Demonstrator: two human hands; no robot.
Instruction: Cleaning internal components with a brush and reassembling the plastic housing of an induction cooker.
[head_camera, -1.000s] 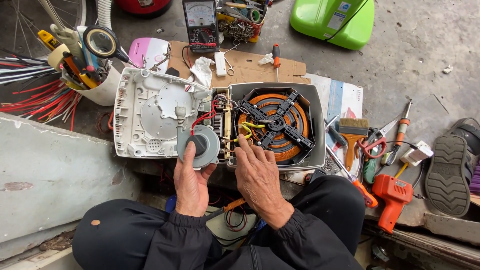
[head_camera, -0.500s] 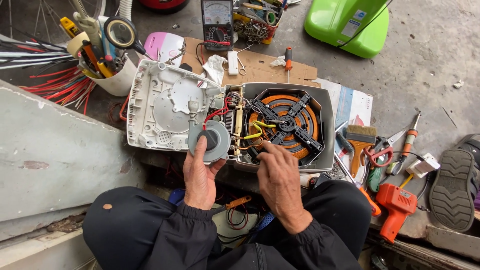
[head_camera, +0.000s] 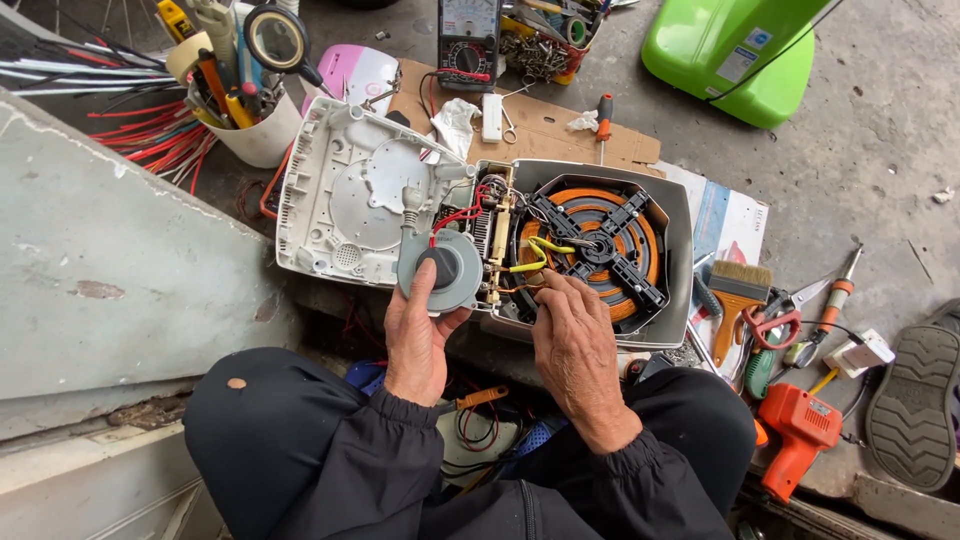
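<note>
Opened cooker (head_camera: 600, 320): left hand (head_camera: 418, 335) is pinching the grey fan (head_camera: 440, 270) by its rim beside the coil (head_camera: 592, 245), right hand (head_camera: 572, 340) is curling fingertips at the wiring; fan probably light, stiff, fragile on its leads—housing edge seeming the best hold.

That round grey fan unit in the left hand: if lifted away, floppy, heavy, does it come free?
The fan unit looks like rigid moulded plastic, so probably stiff and fairly light. Red wires run toward the board, so it likely stays tethered. The left hand pinches its edge; it may swing.

Orange coil (head_camera: 590, 240), grey fan (head_camera: 440, 270), white cover (head_camera: 340, 190), green housing (head_camera: 730, 50).
</note>
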